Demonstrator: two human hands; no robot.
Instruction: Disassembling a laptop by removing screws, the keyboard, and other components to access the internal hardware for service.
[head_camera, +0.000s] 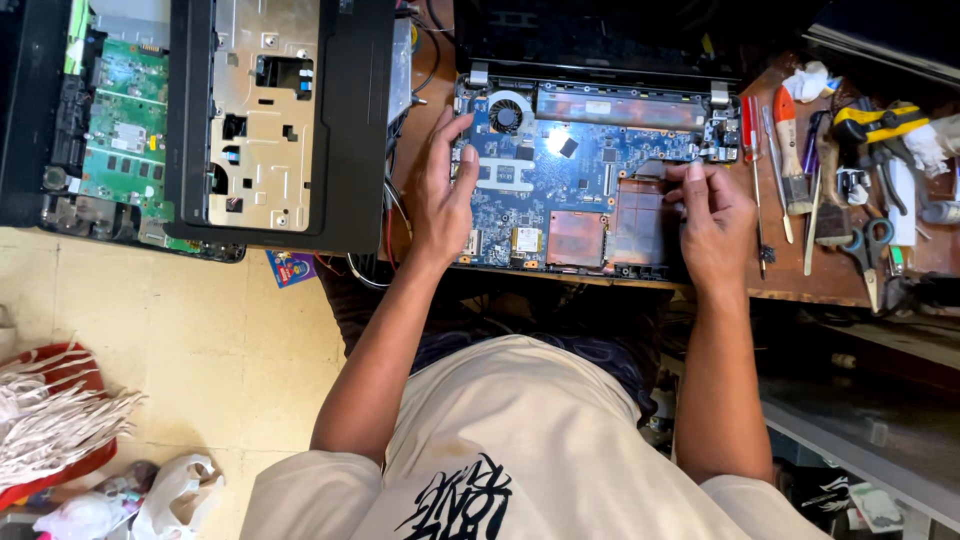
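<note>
- A second opened laptop (200, 120) lies at the far left, its green board showing.
- The left hand (440, 190) rests open, fingers spread, on the blue motherboard's (570, 170) left edge.
- The right hand (712, 222) pinches that board's right edge.
- Screwdrivers (752, 130), a brush (790, 150) and scissors (868, 250) crowd the wooden table (800, 280).

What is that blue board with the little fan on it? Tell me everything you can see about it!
The blue circuit board lies flat inside an opened laptop on the wooden bench. It looks like hard plastic dotted with tiny chips and shiny solder. A round fan sits near its top left corner, a long coppery plate runs along the top, and coppery patches cover the lower right. The left hand rests on its left edge; the right hand presses fingertips on its right side.
</note>
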